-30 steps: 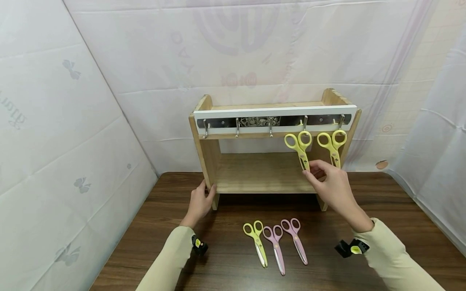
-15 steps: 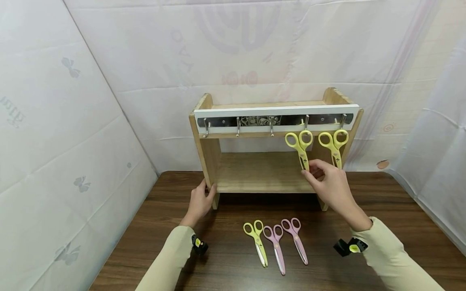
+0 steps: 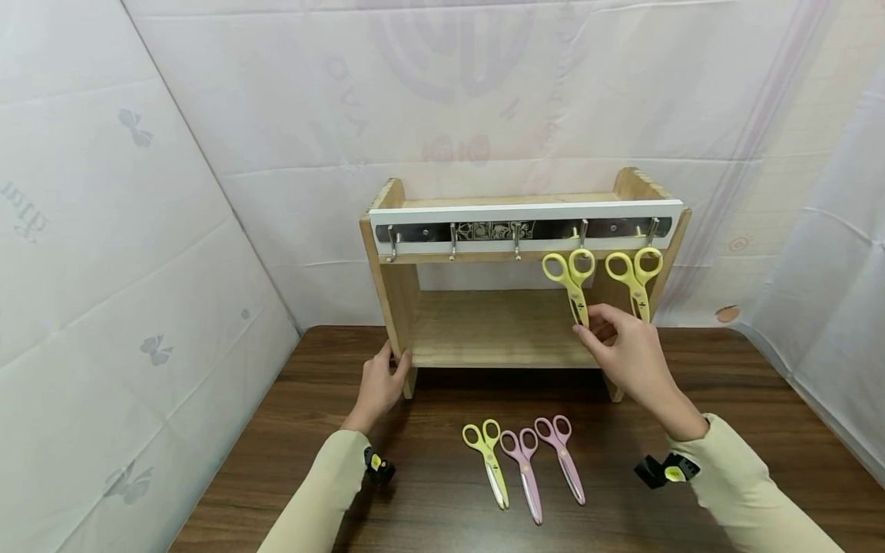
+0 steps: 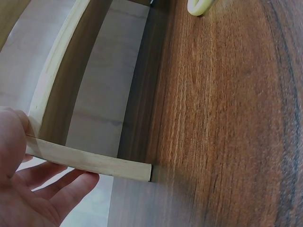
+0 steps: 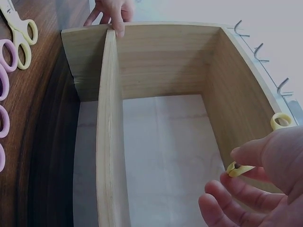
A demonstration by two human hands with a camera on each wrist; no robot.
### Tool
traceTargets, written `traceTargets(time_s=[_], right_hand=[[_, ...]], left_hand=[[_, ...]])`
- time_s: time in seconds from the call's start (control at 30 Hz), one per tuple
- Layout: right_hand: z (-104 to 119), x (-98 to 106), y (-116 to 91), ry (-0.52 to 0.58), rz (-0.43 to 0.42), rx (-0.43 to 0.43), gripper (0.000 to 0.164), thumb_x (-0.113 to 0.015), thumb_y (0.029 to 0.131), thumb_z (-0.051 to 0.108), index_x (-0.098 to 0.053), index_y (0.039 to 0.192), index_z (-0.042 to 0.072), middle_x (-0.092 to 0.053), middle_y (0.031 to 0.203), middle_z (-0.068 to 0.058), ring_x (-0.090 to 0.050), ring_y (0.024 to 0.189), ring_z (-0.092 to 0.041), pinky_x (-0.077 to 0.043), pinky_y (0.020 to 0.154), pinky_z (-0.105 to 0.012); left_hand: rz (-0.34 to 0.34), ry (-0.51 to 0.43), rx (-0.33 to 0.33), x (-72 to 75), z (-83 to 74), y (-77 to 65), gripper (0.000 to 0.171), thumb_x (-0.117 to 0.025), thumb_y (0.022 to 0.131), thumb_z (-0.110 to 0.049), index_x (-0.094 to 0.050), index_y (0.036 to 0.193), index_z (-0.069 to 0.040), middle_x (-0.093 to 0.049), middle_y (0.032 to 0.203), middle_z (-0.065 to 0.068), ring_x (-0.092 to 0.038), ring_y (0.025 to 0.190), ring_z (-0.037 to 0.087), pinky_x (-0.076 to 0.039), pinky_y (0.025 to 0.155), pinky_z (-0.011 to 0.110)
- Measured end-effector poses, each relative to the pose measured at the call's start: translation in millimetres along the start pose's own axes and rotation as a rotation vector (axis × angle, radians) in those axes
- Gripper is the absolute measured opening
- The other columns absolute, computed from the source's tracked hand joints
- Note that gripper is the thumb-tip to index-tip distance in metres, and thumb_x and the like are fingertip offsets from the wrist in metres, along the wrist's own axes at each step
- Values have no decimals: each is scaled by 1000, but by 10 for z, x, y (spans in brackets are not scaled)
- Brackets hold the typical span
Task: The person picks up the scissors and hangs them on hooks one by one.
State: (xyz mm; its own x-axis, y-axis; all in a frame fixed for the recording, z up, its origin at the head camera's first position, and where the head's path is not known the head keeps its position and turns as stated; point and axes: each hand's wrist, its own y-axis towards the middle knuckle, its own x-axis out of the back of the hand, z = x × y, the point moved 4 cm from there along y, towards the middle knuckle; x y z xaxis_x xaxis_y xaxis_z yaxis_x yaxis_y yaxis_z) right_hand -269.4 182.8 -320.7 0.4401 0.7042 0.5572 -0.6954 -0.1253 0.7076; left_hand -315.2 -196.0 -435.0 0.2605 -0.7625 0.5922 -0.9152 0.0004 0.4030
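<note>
My right hand pinches the blade end of yellow scissors between thumb and fingers. Their right handle loop is at the fourth hook of the metal rail, blades pointing down. In the right wrist view the yellow tip shows between thumb and index finger. A second pair of yellow scissors hangs at the rightmost hook, its lower blades partly behind my right hand. My left hand grips the lower left side panel of the wooden shelf; in the left wrist view its fingers curl behind the panel.
Yellow scissors, pink scissors and another pink pair lie on the dark wooden table before the shelf. The hook rail crosses the shelf's top front. Pale cloth hangs behind and at both sides.
</note>
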Motion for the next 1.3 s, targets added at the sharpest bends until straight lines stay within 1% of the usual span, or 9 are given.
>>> traceTargets(time_s=[0.17,0.23,0.33,0.47,0.6,0.8,0.9,1.07,1.3], right_hand=[[-5,-1,-7,1,22,-13,13,-81,88,5,-74,99,4,-72,79,-4,-69,66,-19,-57,59,-36],[-9,-2,-14,5,45,-28,17,-81,89,7,-73,103,4,-72,81,-4,-70,67,-18,-56,59,-34],[-20,-14,-40,8,98,-53,28,-81,90,11,-69,115,3,-74,86,-6,-72,69,-19,-56,60,-33],[-40,-29,-116,3,177,-84,47,-79,92,14,-58,132,-1,-75,93,-9,-74,72,-19,-57,62,-35],[-52,-31,-229,-27,234,-110,60,-79,92,18,-49,140,-1,-75,95,-8,-71,71,-17,-55,62,-37],[-64,-75,-467,-75,318,-117,69,-81,90,24,-45,144,1,-73,97,-7,-64,67,-11,-52,61,-38],[-94,-125,-590,-98,376,-151,72,-82,90,28,-45,147,3,-73,99,-7,-60,66,-8,-50,59,-37],[-138,-208,-772,-136,479,-202,75,-82,90,33,-44,149,5,-72,105,-8,-62,69,-10,-50,57,-39],[-182,-323,-970,-166,562,-216,73,-84,87,37,-47,145,13,-69,105,-5,-62,73,-13,-49,54,-39]], left_hand=[[-2,-1,-9,-3,-3,-2,36,-55,108,-22,-58,134,3,-71,113,26,-72,98,38,-63,71,45],[-3,0,-12,-1,-5,-6,37,-55,108,-22,-58,134,3,-71,113,26,-72,98,38,-63,71,45],[-1,-2,8,5,4,-12,36,-55,108,-23,-58,135,1,-71,113,24,-72,98,37,-63,72,45],[4,0,25,8,14,-13,36,-55,108,-23,-58,135,1,-71,113,24,-72,99,37,-62,73,46],[5,3,22,7,8,-5,36,-55,108,-23,-58,135,1,-71,114,24,-71,100,38,-62,75,47],[9,5,23,0,1,1,36,-55,108,-23,-58,134,2,-71,114,24,-71,101,38,-62,75,47],[9,4,24,4,1,2,36,-55,108,-23,-58,134,2,-71,114,24,-71,101,38,-62,75,48],[9,4,31,8,4,7,36,-54,109,-24,-58,134,1,-71,114,24,-71,100,38,-62,75,48],[10,3,20,1,5,-3,36,-54,109,-24,-58,134,1,-71,112,24,-72,99,38,-62,74,47]])
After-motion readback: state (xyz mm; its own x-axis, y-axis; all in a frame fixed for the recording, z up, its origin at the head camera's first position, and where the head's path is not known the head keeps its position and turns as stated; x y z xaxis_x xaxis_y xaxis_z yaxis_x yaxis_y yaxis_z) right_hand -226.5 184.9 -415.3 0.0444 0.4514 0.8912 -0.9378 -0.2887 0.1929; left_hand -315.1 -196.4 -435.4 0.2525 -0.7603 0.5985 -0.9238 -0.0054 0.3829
